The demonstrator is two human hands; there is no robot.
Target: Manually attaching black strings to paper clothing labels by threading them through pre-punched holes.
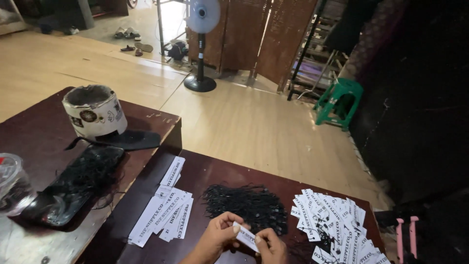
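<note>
My left hand (pixel 217 237) and my right hand (pixel 271 248) meet at the bottom edge of the head view, both pinching one small white printed paper tag (pixel 244 235) between their fingertips. Just beyond the hands lies a loose heap of thin black strings (pixel 246 204) on the dark brown table (pixel 205 173). To the right sits a spread pile of white tags (pixel 332 222) with black strings on them. To the left lie plain white tags (pixel 168 212) in short rows.
A second, higher dark table (pixel 34 127) at the left carries a white taped cylinder (pixel 94 111), a black tray of strings (pixel 73 188) and a clear plastic cup (pixel 12 183). Beyond are a wooden floor, a standing fan (pixel 201 44) and a green stool (pixel 339 100).
</note>
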